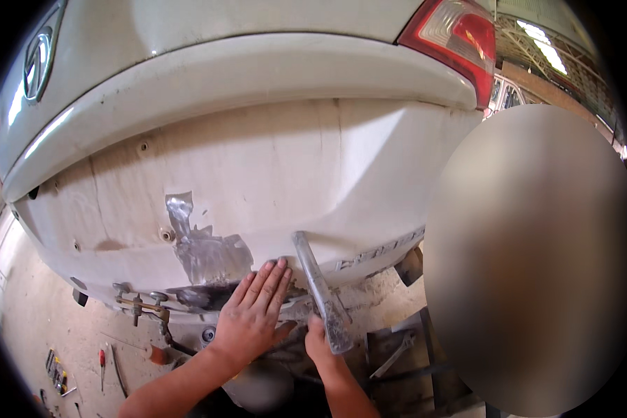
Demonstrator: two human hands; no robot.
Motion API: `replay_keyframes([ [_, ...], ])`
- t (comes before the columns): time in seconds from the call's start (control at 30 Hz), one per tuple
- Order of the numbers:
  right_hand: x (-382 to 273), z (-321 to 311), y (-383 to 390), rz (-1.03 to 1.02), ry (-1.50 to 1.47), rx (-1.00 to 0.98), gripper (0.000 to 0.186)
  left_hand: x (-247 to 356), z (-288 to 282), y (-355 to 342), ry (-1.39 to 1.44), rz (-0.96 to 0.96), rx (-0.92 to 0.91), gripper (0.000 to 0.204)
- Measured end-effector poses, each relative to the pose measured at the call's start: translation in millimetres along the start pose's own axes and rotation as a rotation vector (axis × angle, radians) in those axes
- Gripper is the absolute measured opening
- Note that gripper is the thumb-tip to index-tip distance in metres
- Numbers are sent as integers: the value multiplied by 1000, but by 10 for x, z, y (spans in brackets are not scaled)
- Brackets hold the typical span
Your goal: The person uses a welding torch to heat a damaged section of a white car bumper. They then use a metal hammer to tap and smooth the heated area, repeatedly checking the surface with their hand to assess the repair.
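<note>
My right hand [320, 345] grasps the long, scuffed grey metal bar-shaped tool [313, 274], its fingers partly hidden, before the dusty white metal rear panel of a car [272, 174]. The tool's long axis slants: narrower tip up-left at the panel, broader, speckled end down-right toward me. My left hand [247, 327] lies flat against the panel's lower part, fingers straight, gripping nothing.

That head-worn camera, the left of its pair, looks forward and down from close by onto the car's pale rear panel [272, 167], which curves across most of its wide round view; forearms [195, 380] enter below, floor [24, 299] shows lower left, roof beams [578, 66] upper right.
</note>
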State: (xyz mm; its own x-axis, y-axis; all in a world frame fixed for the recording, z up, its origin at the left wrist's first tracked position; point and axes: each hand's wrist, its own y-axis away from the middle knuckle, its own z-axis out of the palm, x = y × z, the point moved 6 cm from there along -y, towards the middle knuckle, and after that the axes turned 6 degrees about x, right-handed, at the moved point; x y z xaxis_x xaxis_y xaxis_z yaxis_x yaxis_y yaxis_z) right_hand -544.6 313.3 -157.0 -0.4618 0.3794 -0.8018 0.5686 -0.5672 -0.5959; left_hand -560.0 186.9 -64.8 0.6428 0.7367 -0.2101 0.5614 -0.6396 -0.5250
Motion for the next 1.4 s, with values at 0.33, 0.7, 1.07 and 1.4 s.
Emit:
replay_keyframes([
  [0.33, 213, 7, 118, 64, -112, -55, 14, 6, 22, 27, 13, 3, 6, 85],
  [0.7, 139, -86, 165, -81, 26, 49, 17, 17, 19, 28, -23, 16, 0, 83],
  [1.07, 460, -80, 107, 108, 108, -67, 19, 28, 37, 54, -11, 6, -15, 84],
  [1.4, 115, -142, 105, 45, -42, -68, 8, 35, 29, 39, -29, 5, -12, 82],
])
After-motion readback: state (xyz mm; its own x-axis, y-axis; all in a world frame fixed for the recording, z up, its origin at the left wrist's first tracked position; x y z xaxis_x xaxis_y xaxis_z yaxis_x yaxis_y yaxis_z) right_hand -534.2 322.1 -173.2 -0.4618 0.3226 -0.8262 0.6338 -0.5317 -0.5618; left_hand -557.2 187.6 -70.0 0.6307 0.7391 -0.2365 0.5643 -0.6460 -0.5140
